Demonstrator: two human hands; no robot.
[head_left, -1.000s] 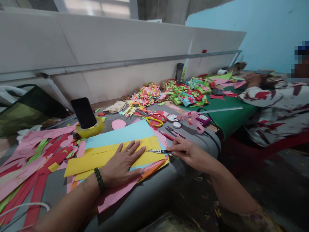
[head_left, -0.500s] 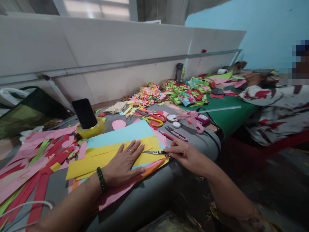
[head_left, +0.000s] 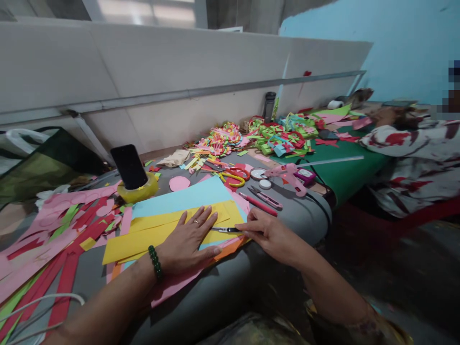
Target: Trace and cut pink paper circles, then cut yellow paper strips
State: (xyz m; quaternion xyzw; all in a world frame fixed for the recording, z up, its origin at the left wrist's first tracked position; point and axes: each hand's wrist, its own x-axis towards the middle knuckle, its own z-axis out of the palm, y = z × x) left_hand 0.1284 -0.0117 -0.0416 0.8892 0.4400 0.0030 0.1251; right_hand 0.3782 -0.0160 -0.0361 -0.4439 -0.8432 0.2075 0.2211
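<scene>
My left hand [head_left: 190, 239] lies flat with fingers spread on folded yellow paper [head_left: 136, 239], pressing it down. A ring and a dark green bead bracelet are on that hand and wrist. My right hand [head_left: 268, 235] pinches a slim utility knife [head_left: 227, 230] with a silver blade and a black part. The knife lies low over the yellow paper, its tip close to my left fingers. Beneath the yellow are a light blue sheet [head_left: 179, 194], an orange sheet [head_left: 230, 248] and a pink sheet [head_left: 176, 288], stacked near the table's front edge.
A phone [head_left: 128, 165] leans in a yellow tape roll [head_left: 142, 191]. Nearby lie yellow-handled scissors [head_left: 233, 182], a red pen [head_left: 258, 204], pink snips [head_left: 268, 197] and a pink glue gun [head_left: 287, 176]. Paper strips [head_left: 68, 268] cover the left; a person's sleeve [head_left: 398, 139] is at right.
My right hand has moved a little left with the knife, bringing its tip nearer my left fingers. The left hand stays flat on the paper. The view has shifted slightly.
</scene>
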